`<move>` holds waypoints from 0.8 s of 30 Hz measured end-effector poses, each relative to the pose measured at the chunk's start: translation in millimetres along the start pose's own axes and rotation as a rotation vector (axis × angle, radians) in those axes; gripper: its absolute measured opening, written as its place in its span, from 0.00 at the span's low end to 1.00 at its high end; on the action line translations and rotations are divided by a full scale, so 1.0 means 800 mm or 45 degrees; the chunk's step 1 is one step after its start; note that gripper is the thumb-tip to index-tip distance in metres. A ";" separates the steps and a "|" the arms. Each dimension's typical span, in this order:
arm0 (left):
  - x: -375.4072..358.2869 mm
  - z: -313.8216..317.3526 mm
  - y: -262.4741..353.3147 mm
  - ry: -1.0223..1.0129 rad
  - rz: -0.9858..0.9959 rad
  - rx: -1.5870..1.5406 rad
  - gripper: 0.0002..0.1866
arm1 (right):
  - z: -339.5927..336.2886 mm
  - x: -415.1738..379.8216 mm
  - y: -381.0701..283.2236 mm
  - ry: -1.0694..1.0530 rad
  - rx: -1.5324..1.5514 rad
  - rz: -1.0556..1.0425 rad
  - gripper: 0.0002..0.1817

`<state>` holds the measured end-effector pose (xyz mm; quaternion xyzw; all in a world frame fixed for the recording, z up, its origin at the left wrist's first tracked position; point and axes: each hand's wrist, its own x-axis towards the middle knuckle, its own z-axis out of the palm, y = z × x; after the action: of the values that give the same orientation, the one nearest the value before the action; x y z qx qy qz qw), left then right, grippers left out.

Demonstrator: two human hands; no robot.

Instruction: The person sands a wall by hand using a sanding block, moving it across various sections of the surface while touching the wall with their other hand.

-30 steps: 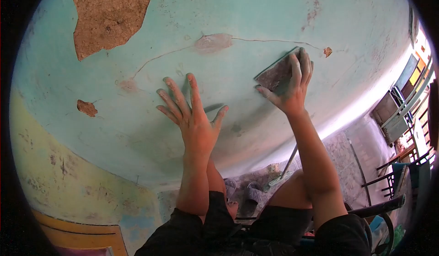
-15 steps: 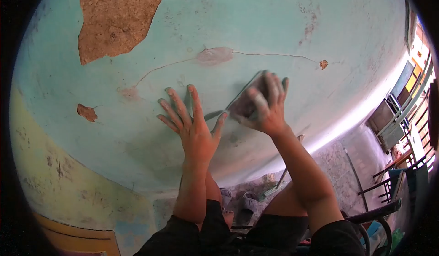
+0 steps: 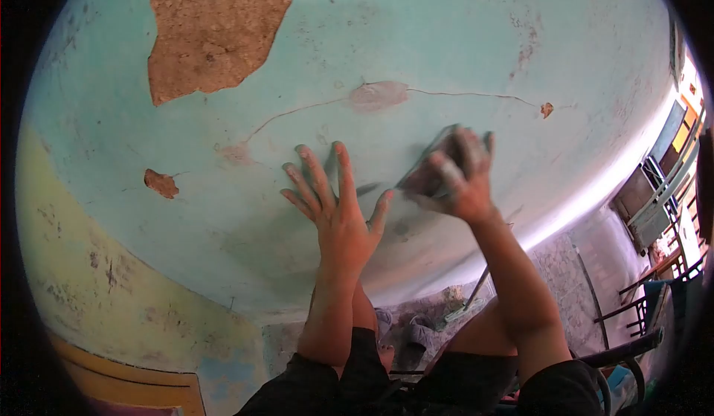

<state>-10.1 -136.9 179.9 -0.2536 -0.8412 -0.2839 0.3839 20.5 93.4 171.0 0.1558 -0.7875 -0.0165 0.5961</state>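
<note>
Against the pale green wall (image 3: 446, 52), my left hand (image 3: 338, 211) lies with its fingers spread and holds nothing. To its right, my right hand (image 3: 468, 178) grips a dark flat block (image 3: 428, 176), pressed to the wall and slightly blurred. What the block is made of cannot be made out. Above the hands, a thin crack runs through a pinkish smoothed patch (image 3: 378, 95) and ends near a small brown chip (image 3: 547, 110). Another brown chip (image 3: 161, 184) lies left of my left hand.
A large bare brown area (image 3: 219, 33) shows at the upper left. Yellowish wall (image 3: 97, 260) and an orange panel (image 3: 126, 375) are at the lower left. Sandals (image 3: 421, 333) are on the floor below. Metal chairs and a railing stand at the right.
The whole view has shifted, so the wall and both hands appear further right. The right hand still grips the block, and the left hand remains spread on the wall.
</note>
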 end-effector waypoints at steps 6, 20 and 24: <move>0.000 0.006 0.006 -0.024 0.010 0.020 0.51 | -0.001 0.011 -0.004 0.125 -0.062 0.233 0.57; 0.001 0.001 0.009 0.029 -0.015 -0.080 0.44 | 0.008 0.007 -0.012 -0.032 -0.006 -0.034 0.48; 0.000 -0.005 0.008 0.002 -0.024 -0.083 0.44 | -0.005 0.023 0.012 0.215 0.008 0.234 0.54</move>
<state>-3.9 -135.1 184.3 -0.2579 -0.8336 -0.3150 0.3732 17.7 98.7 191.1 0.0856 -0.7455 0.0537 0.6588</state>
